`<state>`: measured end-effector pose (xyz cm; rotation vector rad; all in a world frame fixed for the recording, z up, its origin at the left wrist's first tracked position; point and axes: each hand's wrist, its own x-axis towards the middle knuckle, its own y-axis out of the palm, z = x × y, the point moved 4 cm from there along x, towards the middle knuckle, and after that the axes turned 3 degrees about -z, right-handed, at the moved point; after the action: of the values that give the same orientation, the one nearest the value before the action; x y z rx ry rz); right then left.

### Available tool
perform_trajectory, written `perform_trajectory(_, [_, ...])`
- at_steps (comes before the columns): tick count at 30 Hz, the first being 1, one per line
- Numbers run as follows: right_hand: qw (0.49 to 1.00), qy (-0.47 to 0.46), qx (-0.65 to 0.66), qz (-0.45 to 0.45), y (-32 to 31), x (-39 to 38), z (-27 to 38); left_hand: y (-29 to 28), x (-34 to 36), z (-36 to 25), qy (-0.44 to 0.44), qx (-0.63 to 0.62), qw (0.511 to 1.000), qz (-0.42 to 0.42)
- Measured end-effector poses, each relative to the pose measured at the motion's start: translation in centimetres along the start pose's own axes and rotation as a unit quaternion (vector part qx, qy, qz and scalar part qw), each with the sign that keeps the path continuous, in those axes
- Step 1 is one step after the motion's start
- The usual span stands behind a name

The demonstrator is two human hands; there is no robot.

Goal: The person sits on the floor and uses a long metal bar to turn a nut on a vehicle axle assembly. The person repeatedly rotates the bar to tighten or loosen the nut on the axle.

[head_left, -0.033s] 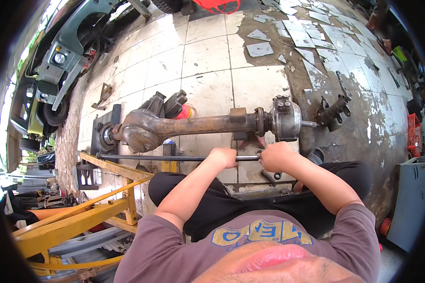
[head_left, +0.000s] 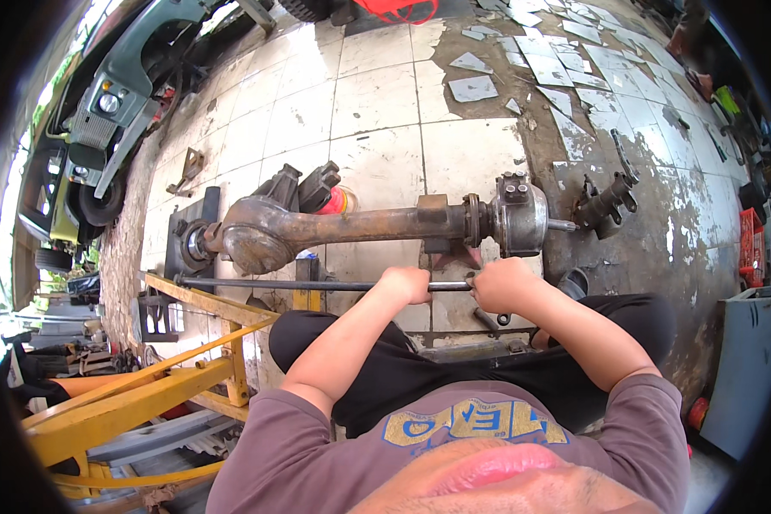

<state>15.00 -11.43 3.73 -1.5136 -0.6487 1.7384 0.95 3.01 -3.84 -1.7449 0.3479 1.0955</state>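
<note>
A long dark steel bar (head_left: pixel 317 285) lies crosswise in front of me, with both hands gripping it near its right end. My left hand (head_left: pixel 407 283) is closed round it; my right hand (head_left: pixel 497 283) is closed round its end, a little farther right. Just beyond the bar, a rusty axle housing (head_left: pixel 355 224) lies on the floor, with a round hub (head_left: pixel 531 218) and short shaft at its right and a flange (head_left: pixel 200 242) at its left. Behind the housing are dark castings (head_left: pixel 278 184) and a red container (head_left: pixel 338 201). Small metal pieces (head_left: pixel 487 319) lie below my right hand.
A yellow steel frame (head_left: pixel 128 398) is at lower left, vehicles (head_left: pixel 103 137) stand at upper left. A dark cylindrical part (head_left: pixel 604 206) lies right of the axle. Broken tiles (head_left: pixel 471 90) cover the back right floor. A red crate (head_left: pixel 752 244) and grey cabinet (head_left: pixel 750 368) line the right side.
</note>
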Motion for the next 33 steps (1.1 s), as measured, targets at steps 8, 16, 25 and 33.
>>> perform_trajectory(8, [1.000, 0.017, -0.009, -0.002, 0.3, 0.2, -0.7, -0.9, 0.4, -0.6, 0.008, -0.004, 1.000, -0.002])
perform_trajectory(16, [1.000, 0.013, -0.022, 0.008, 1.9, 1.8, -1.4, -0.7, 0.9, -0.1, 0.018, 0.005, 1.000, -0.004])
perform_trajectory(25, [0.999, 0.010, -0.010, -0.042, 2.1, 1.1, -1.7, -0.4, 1.3, -0.3, 0.017, 0.005, 1.000, -0.009])
perform_trajectory(33, [0.999, 0.012, -0.030, 0.007, 1.0, 1.4, -1.4, -0.4, 1.5, -0.1, 0.019, 0.003, 1.000, -0.015])
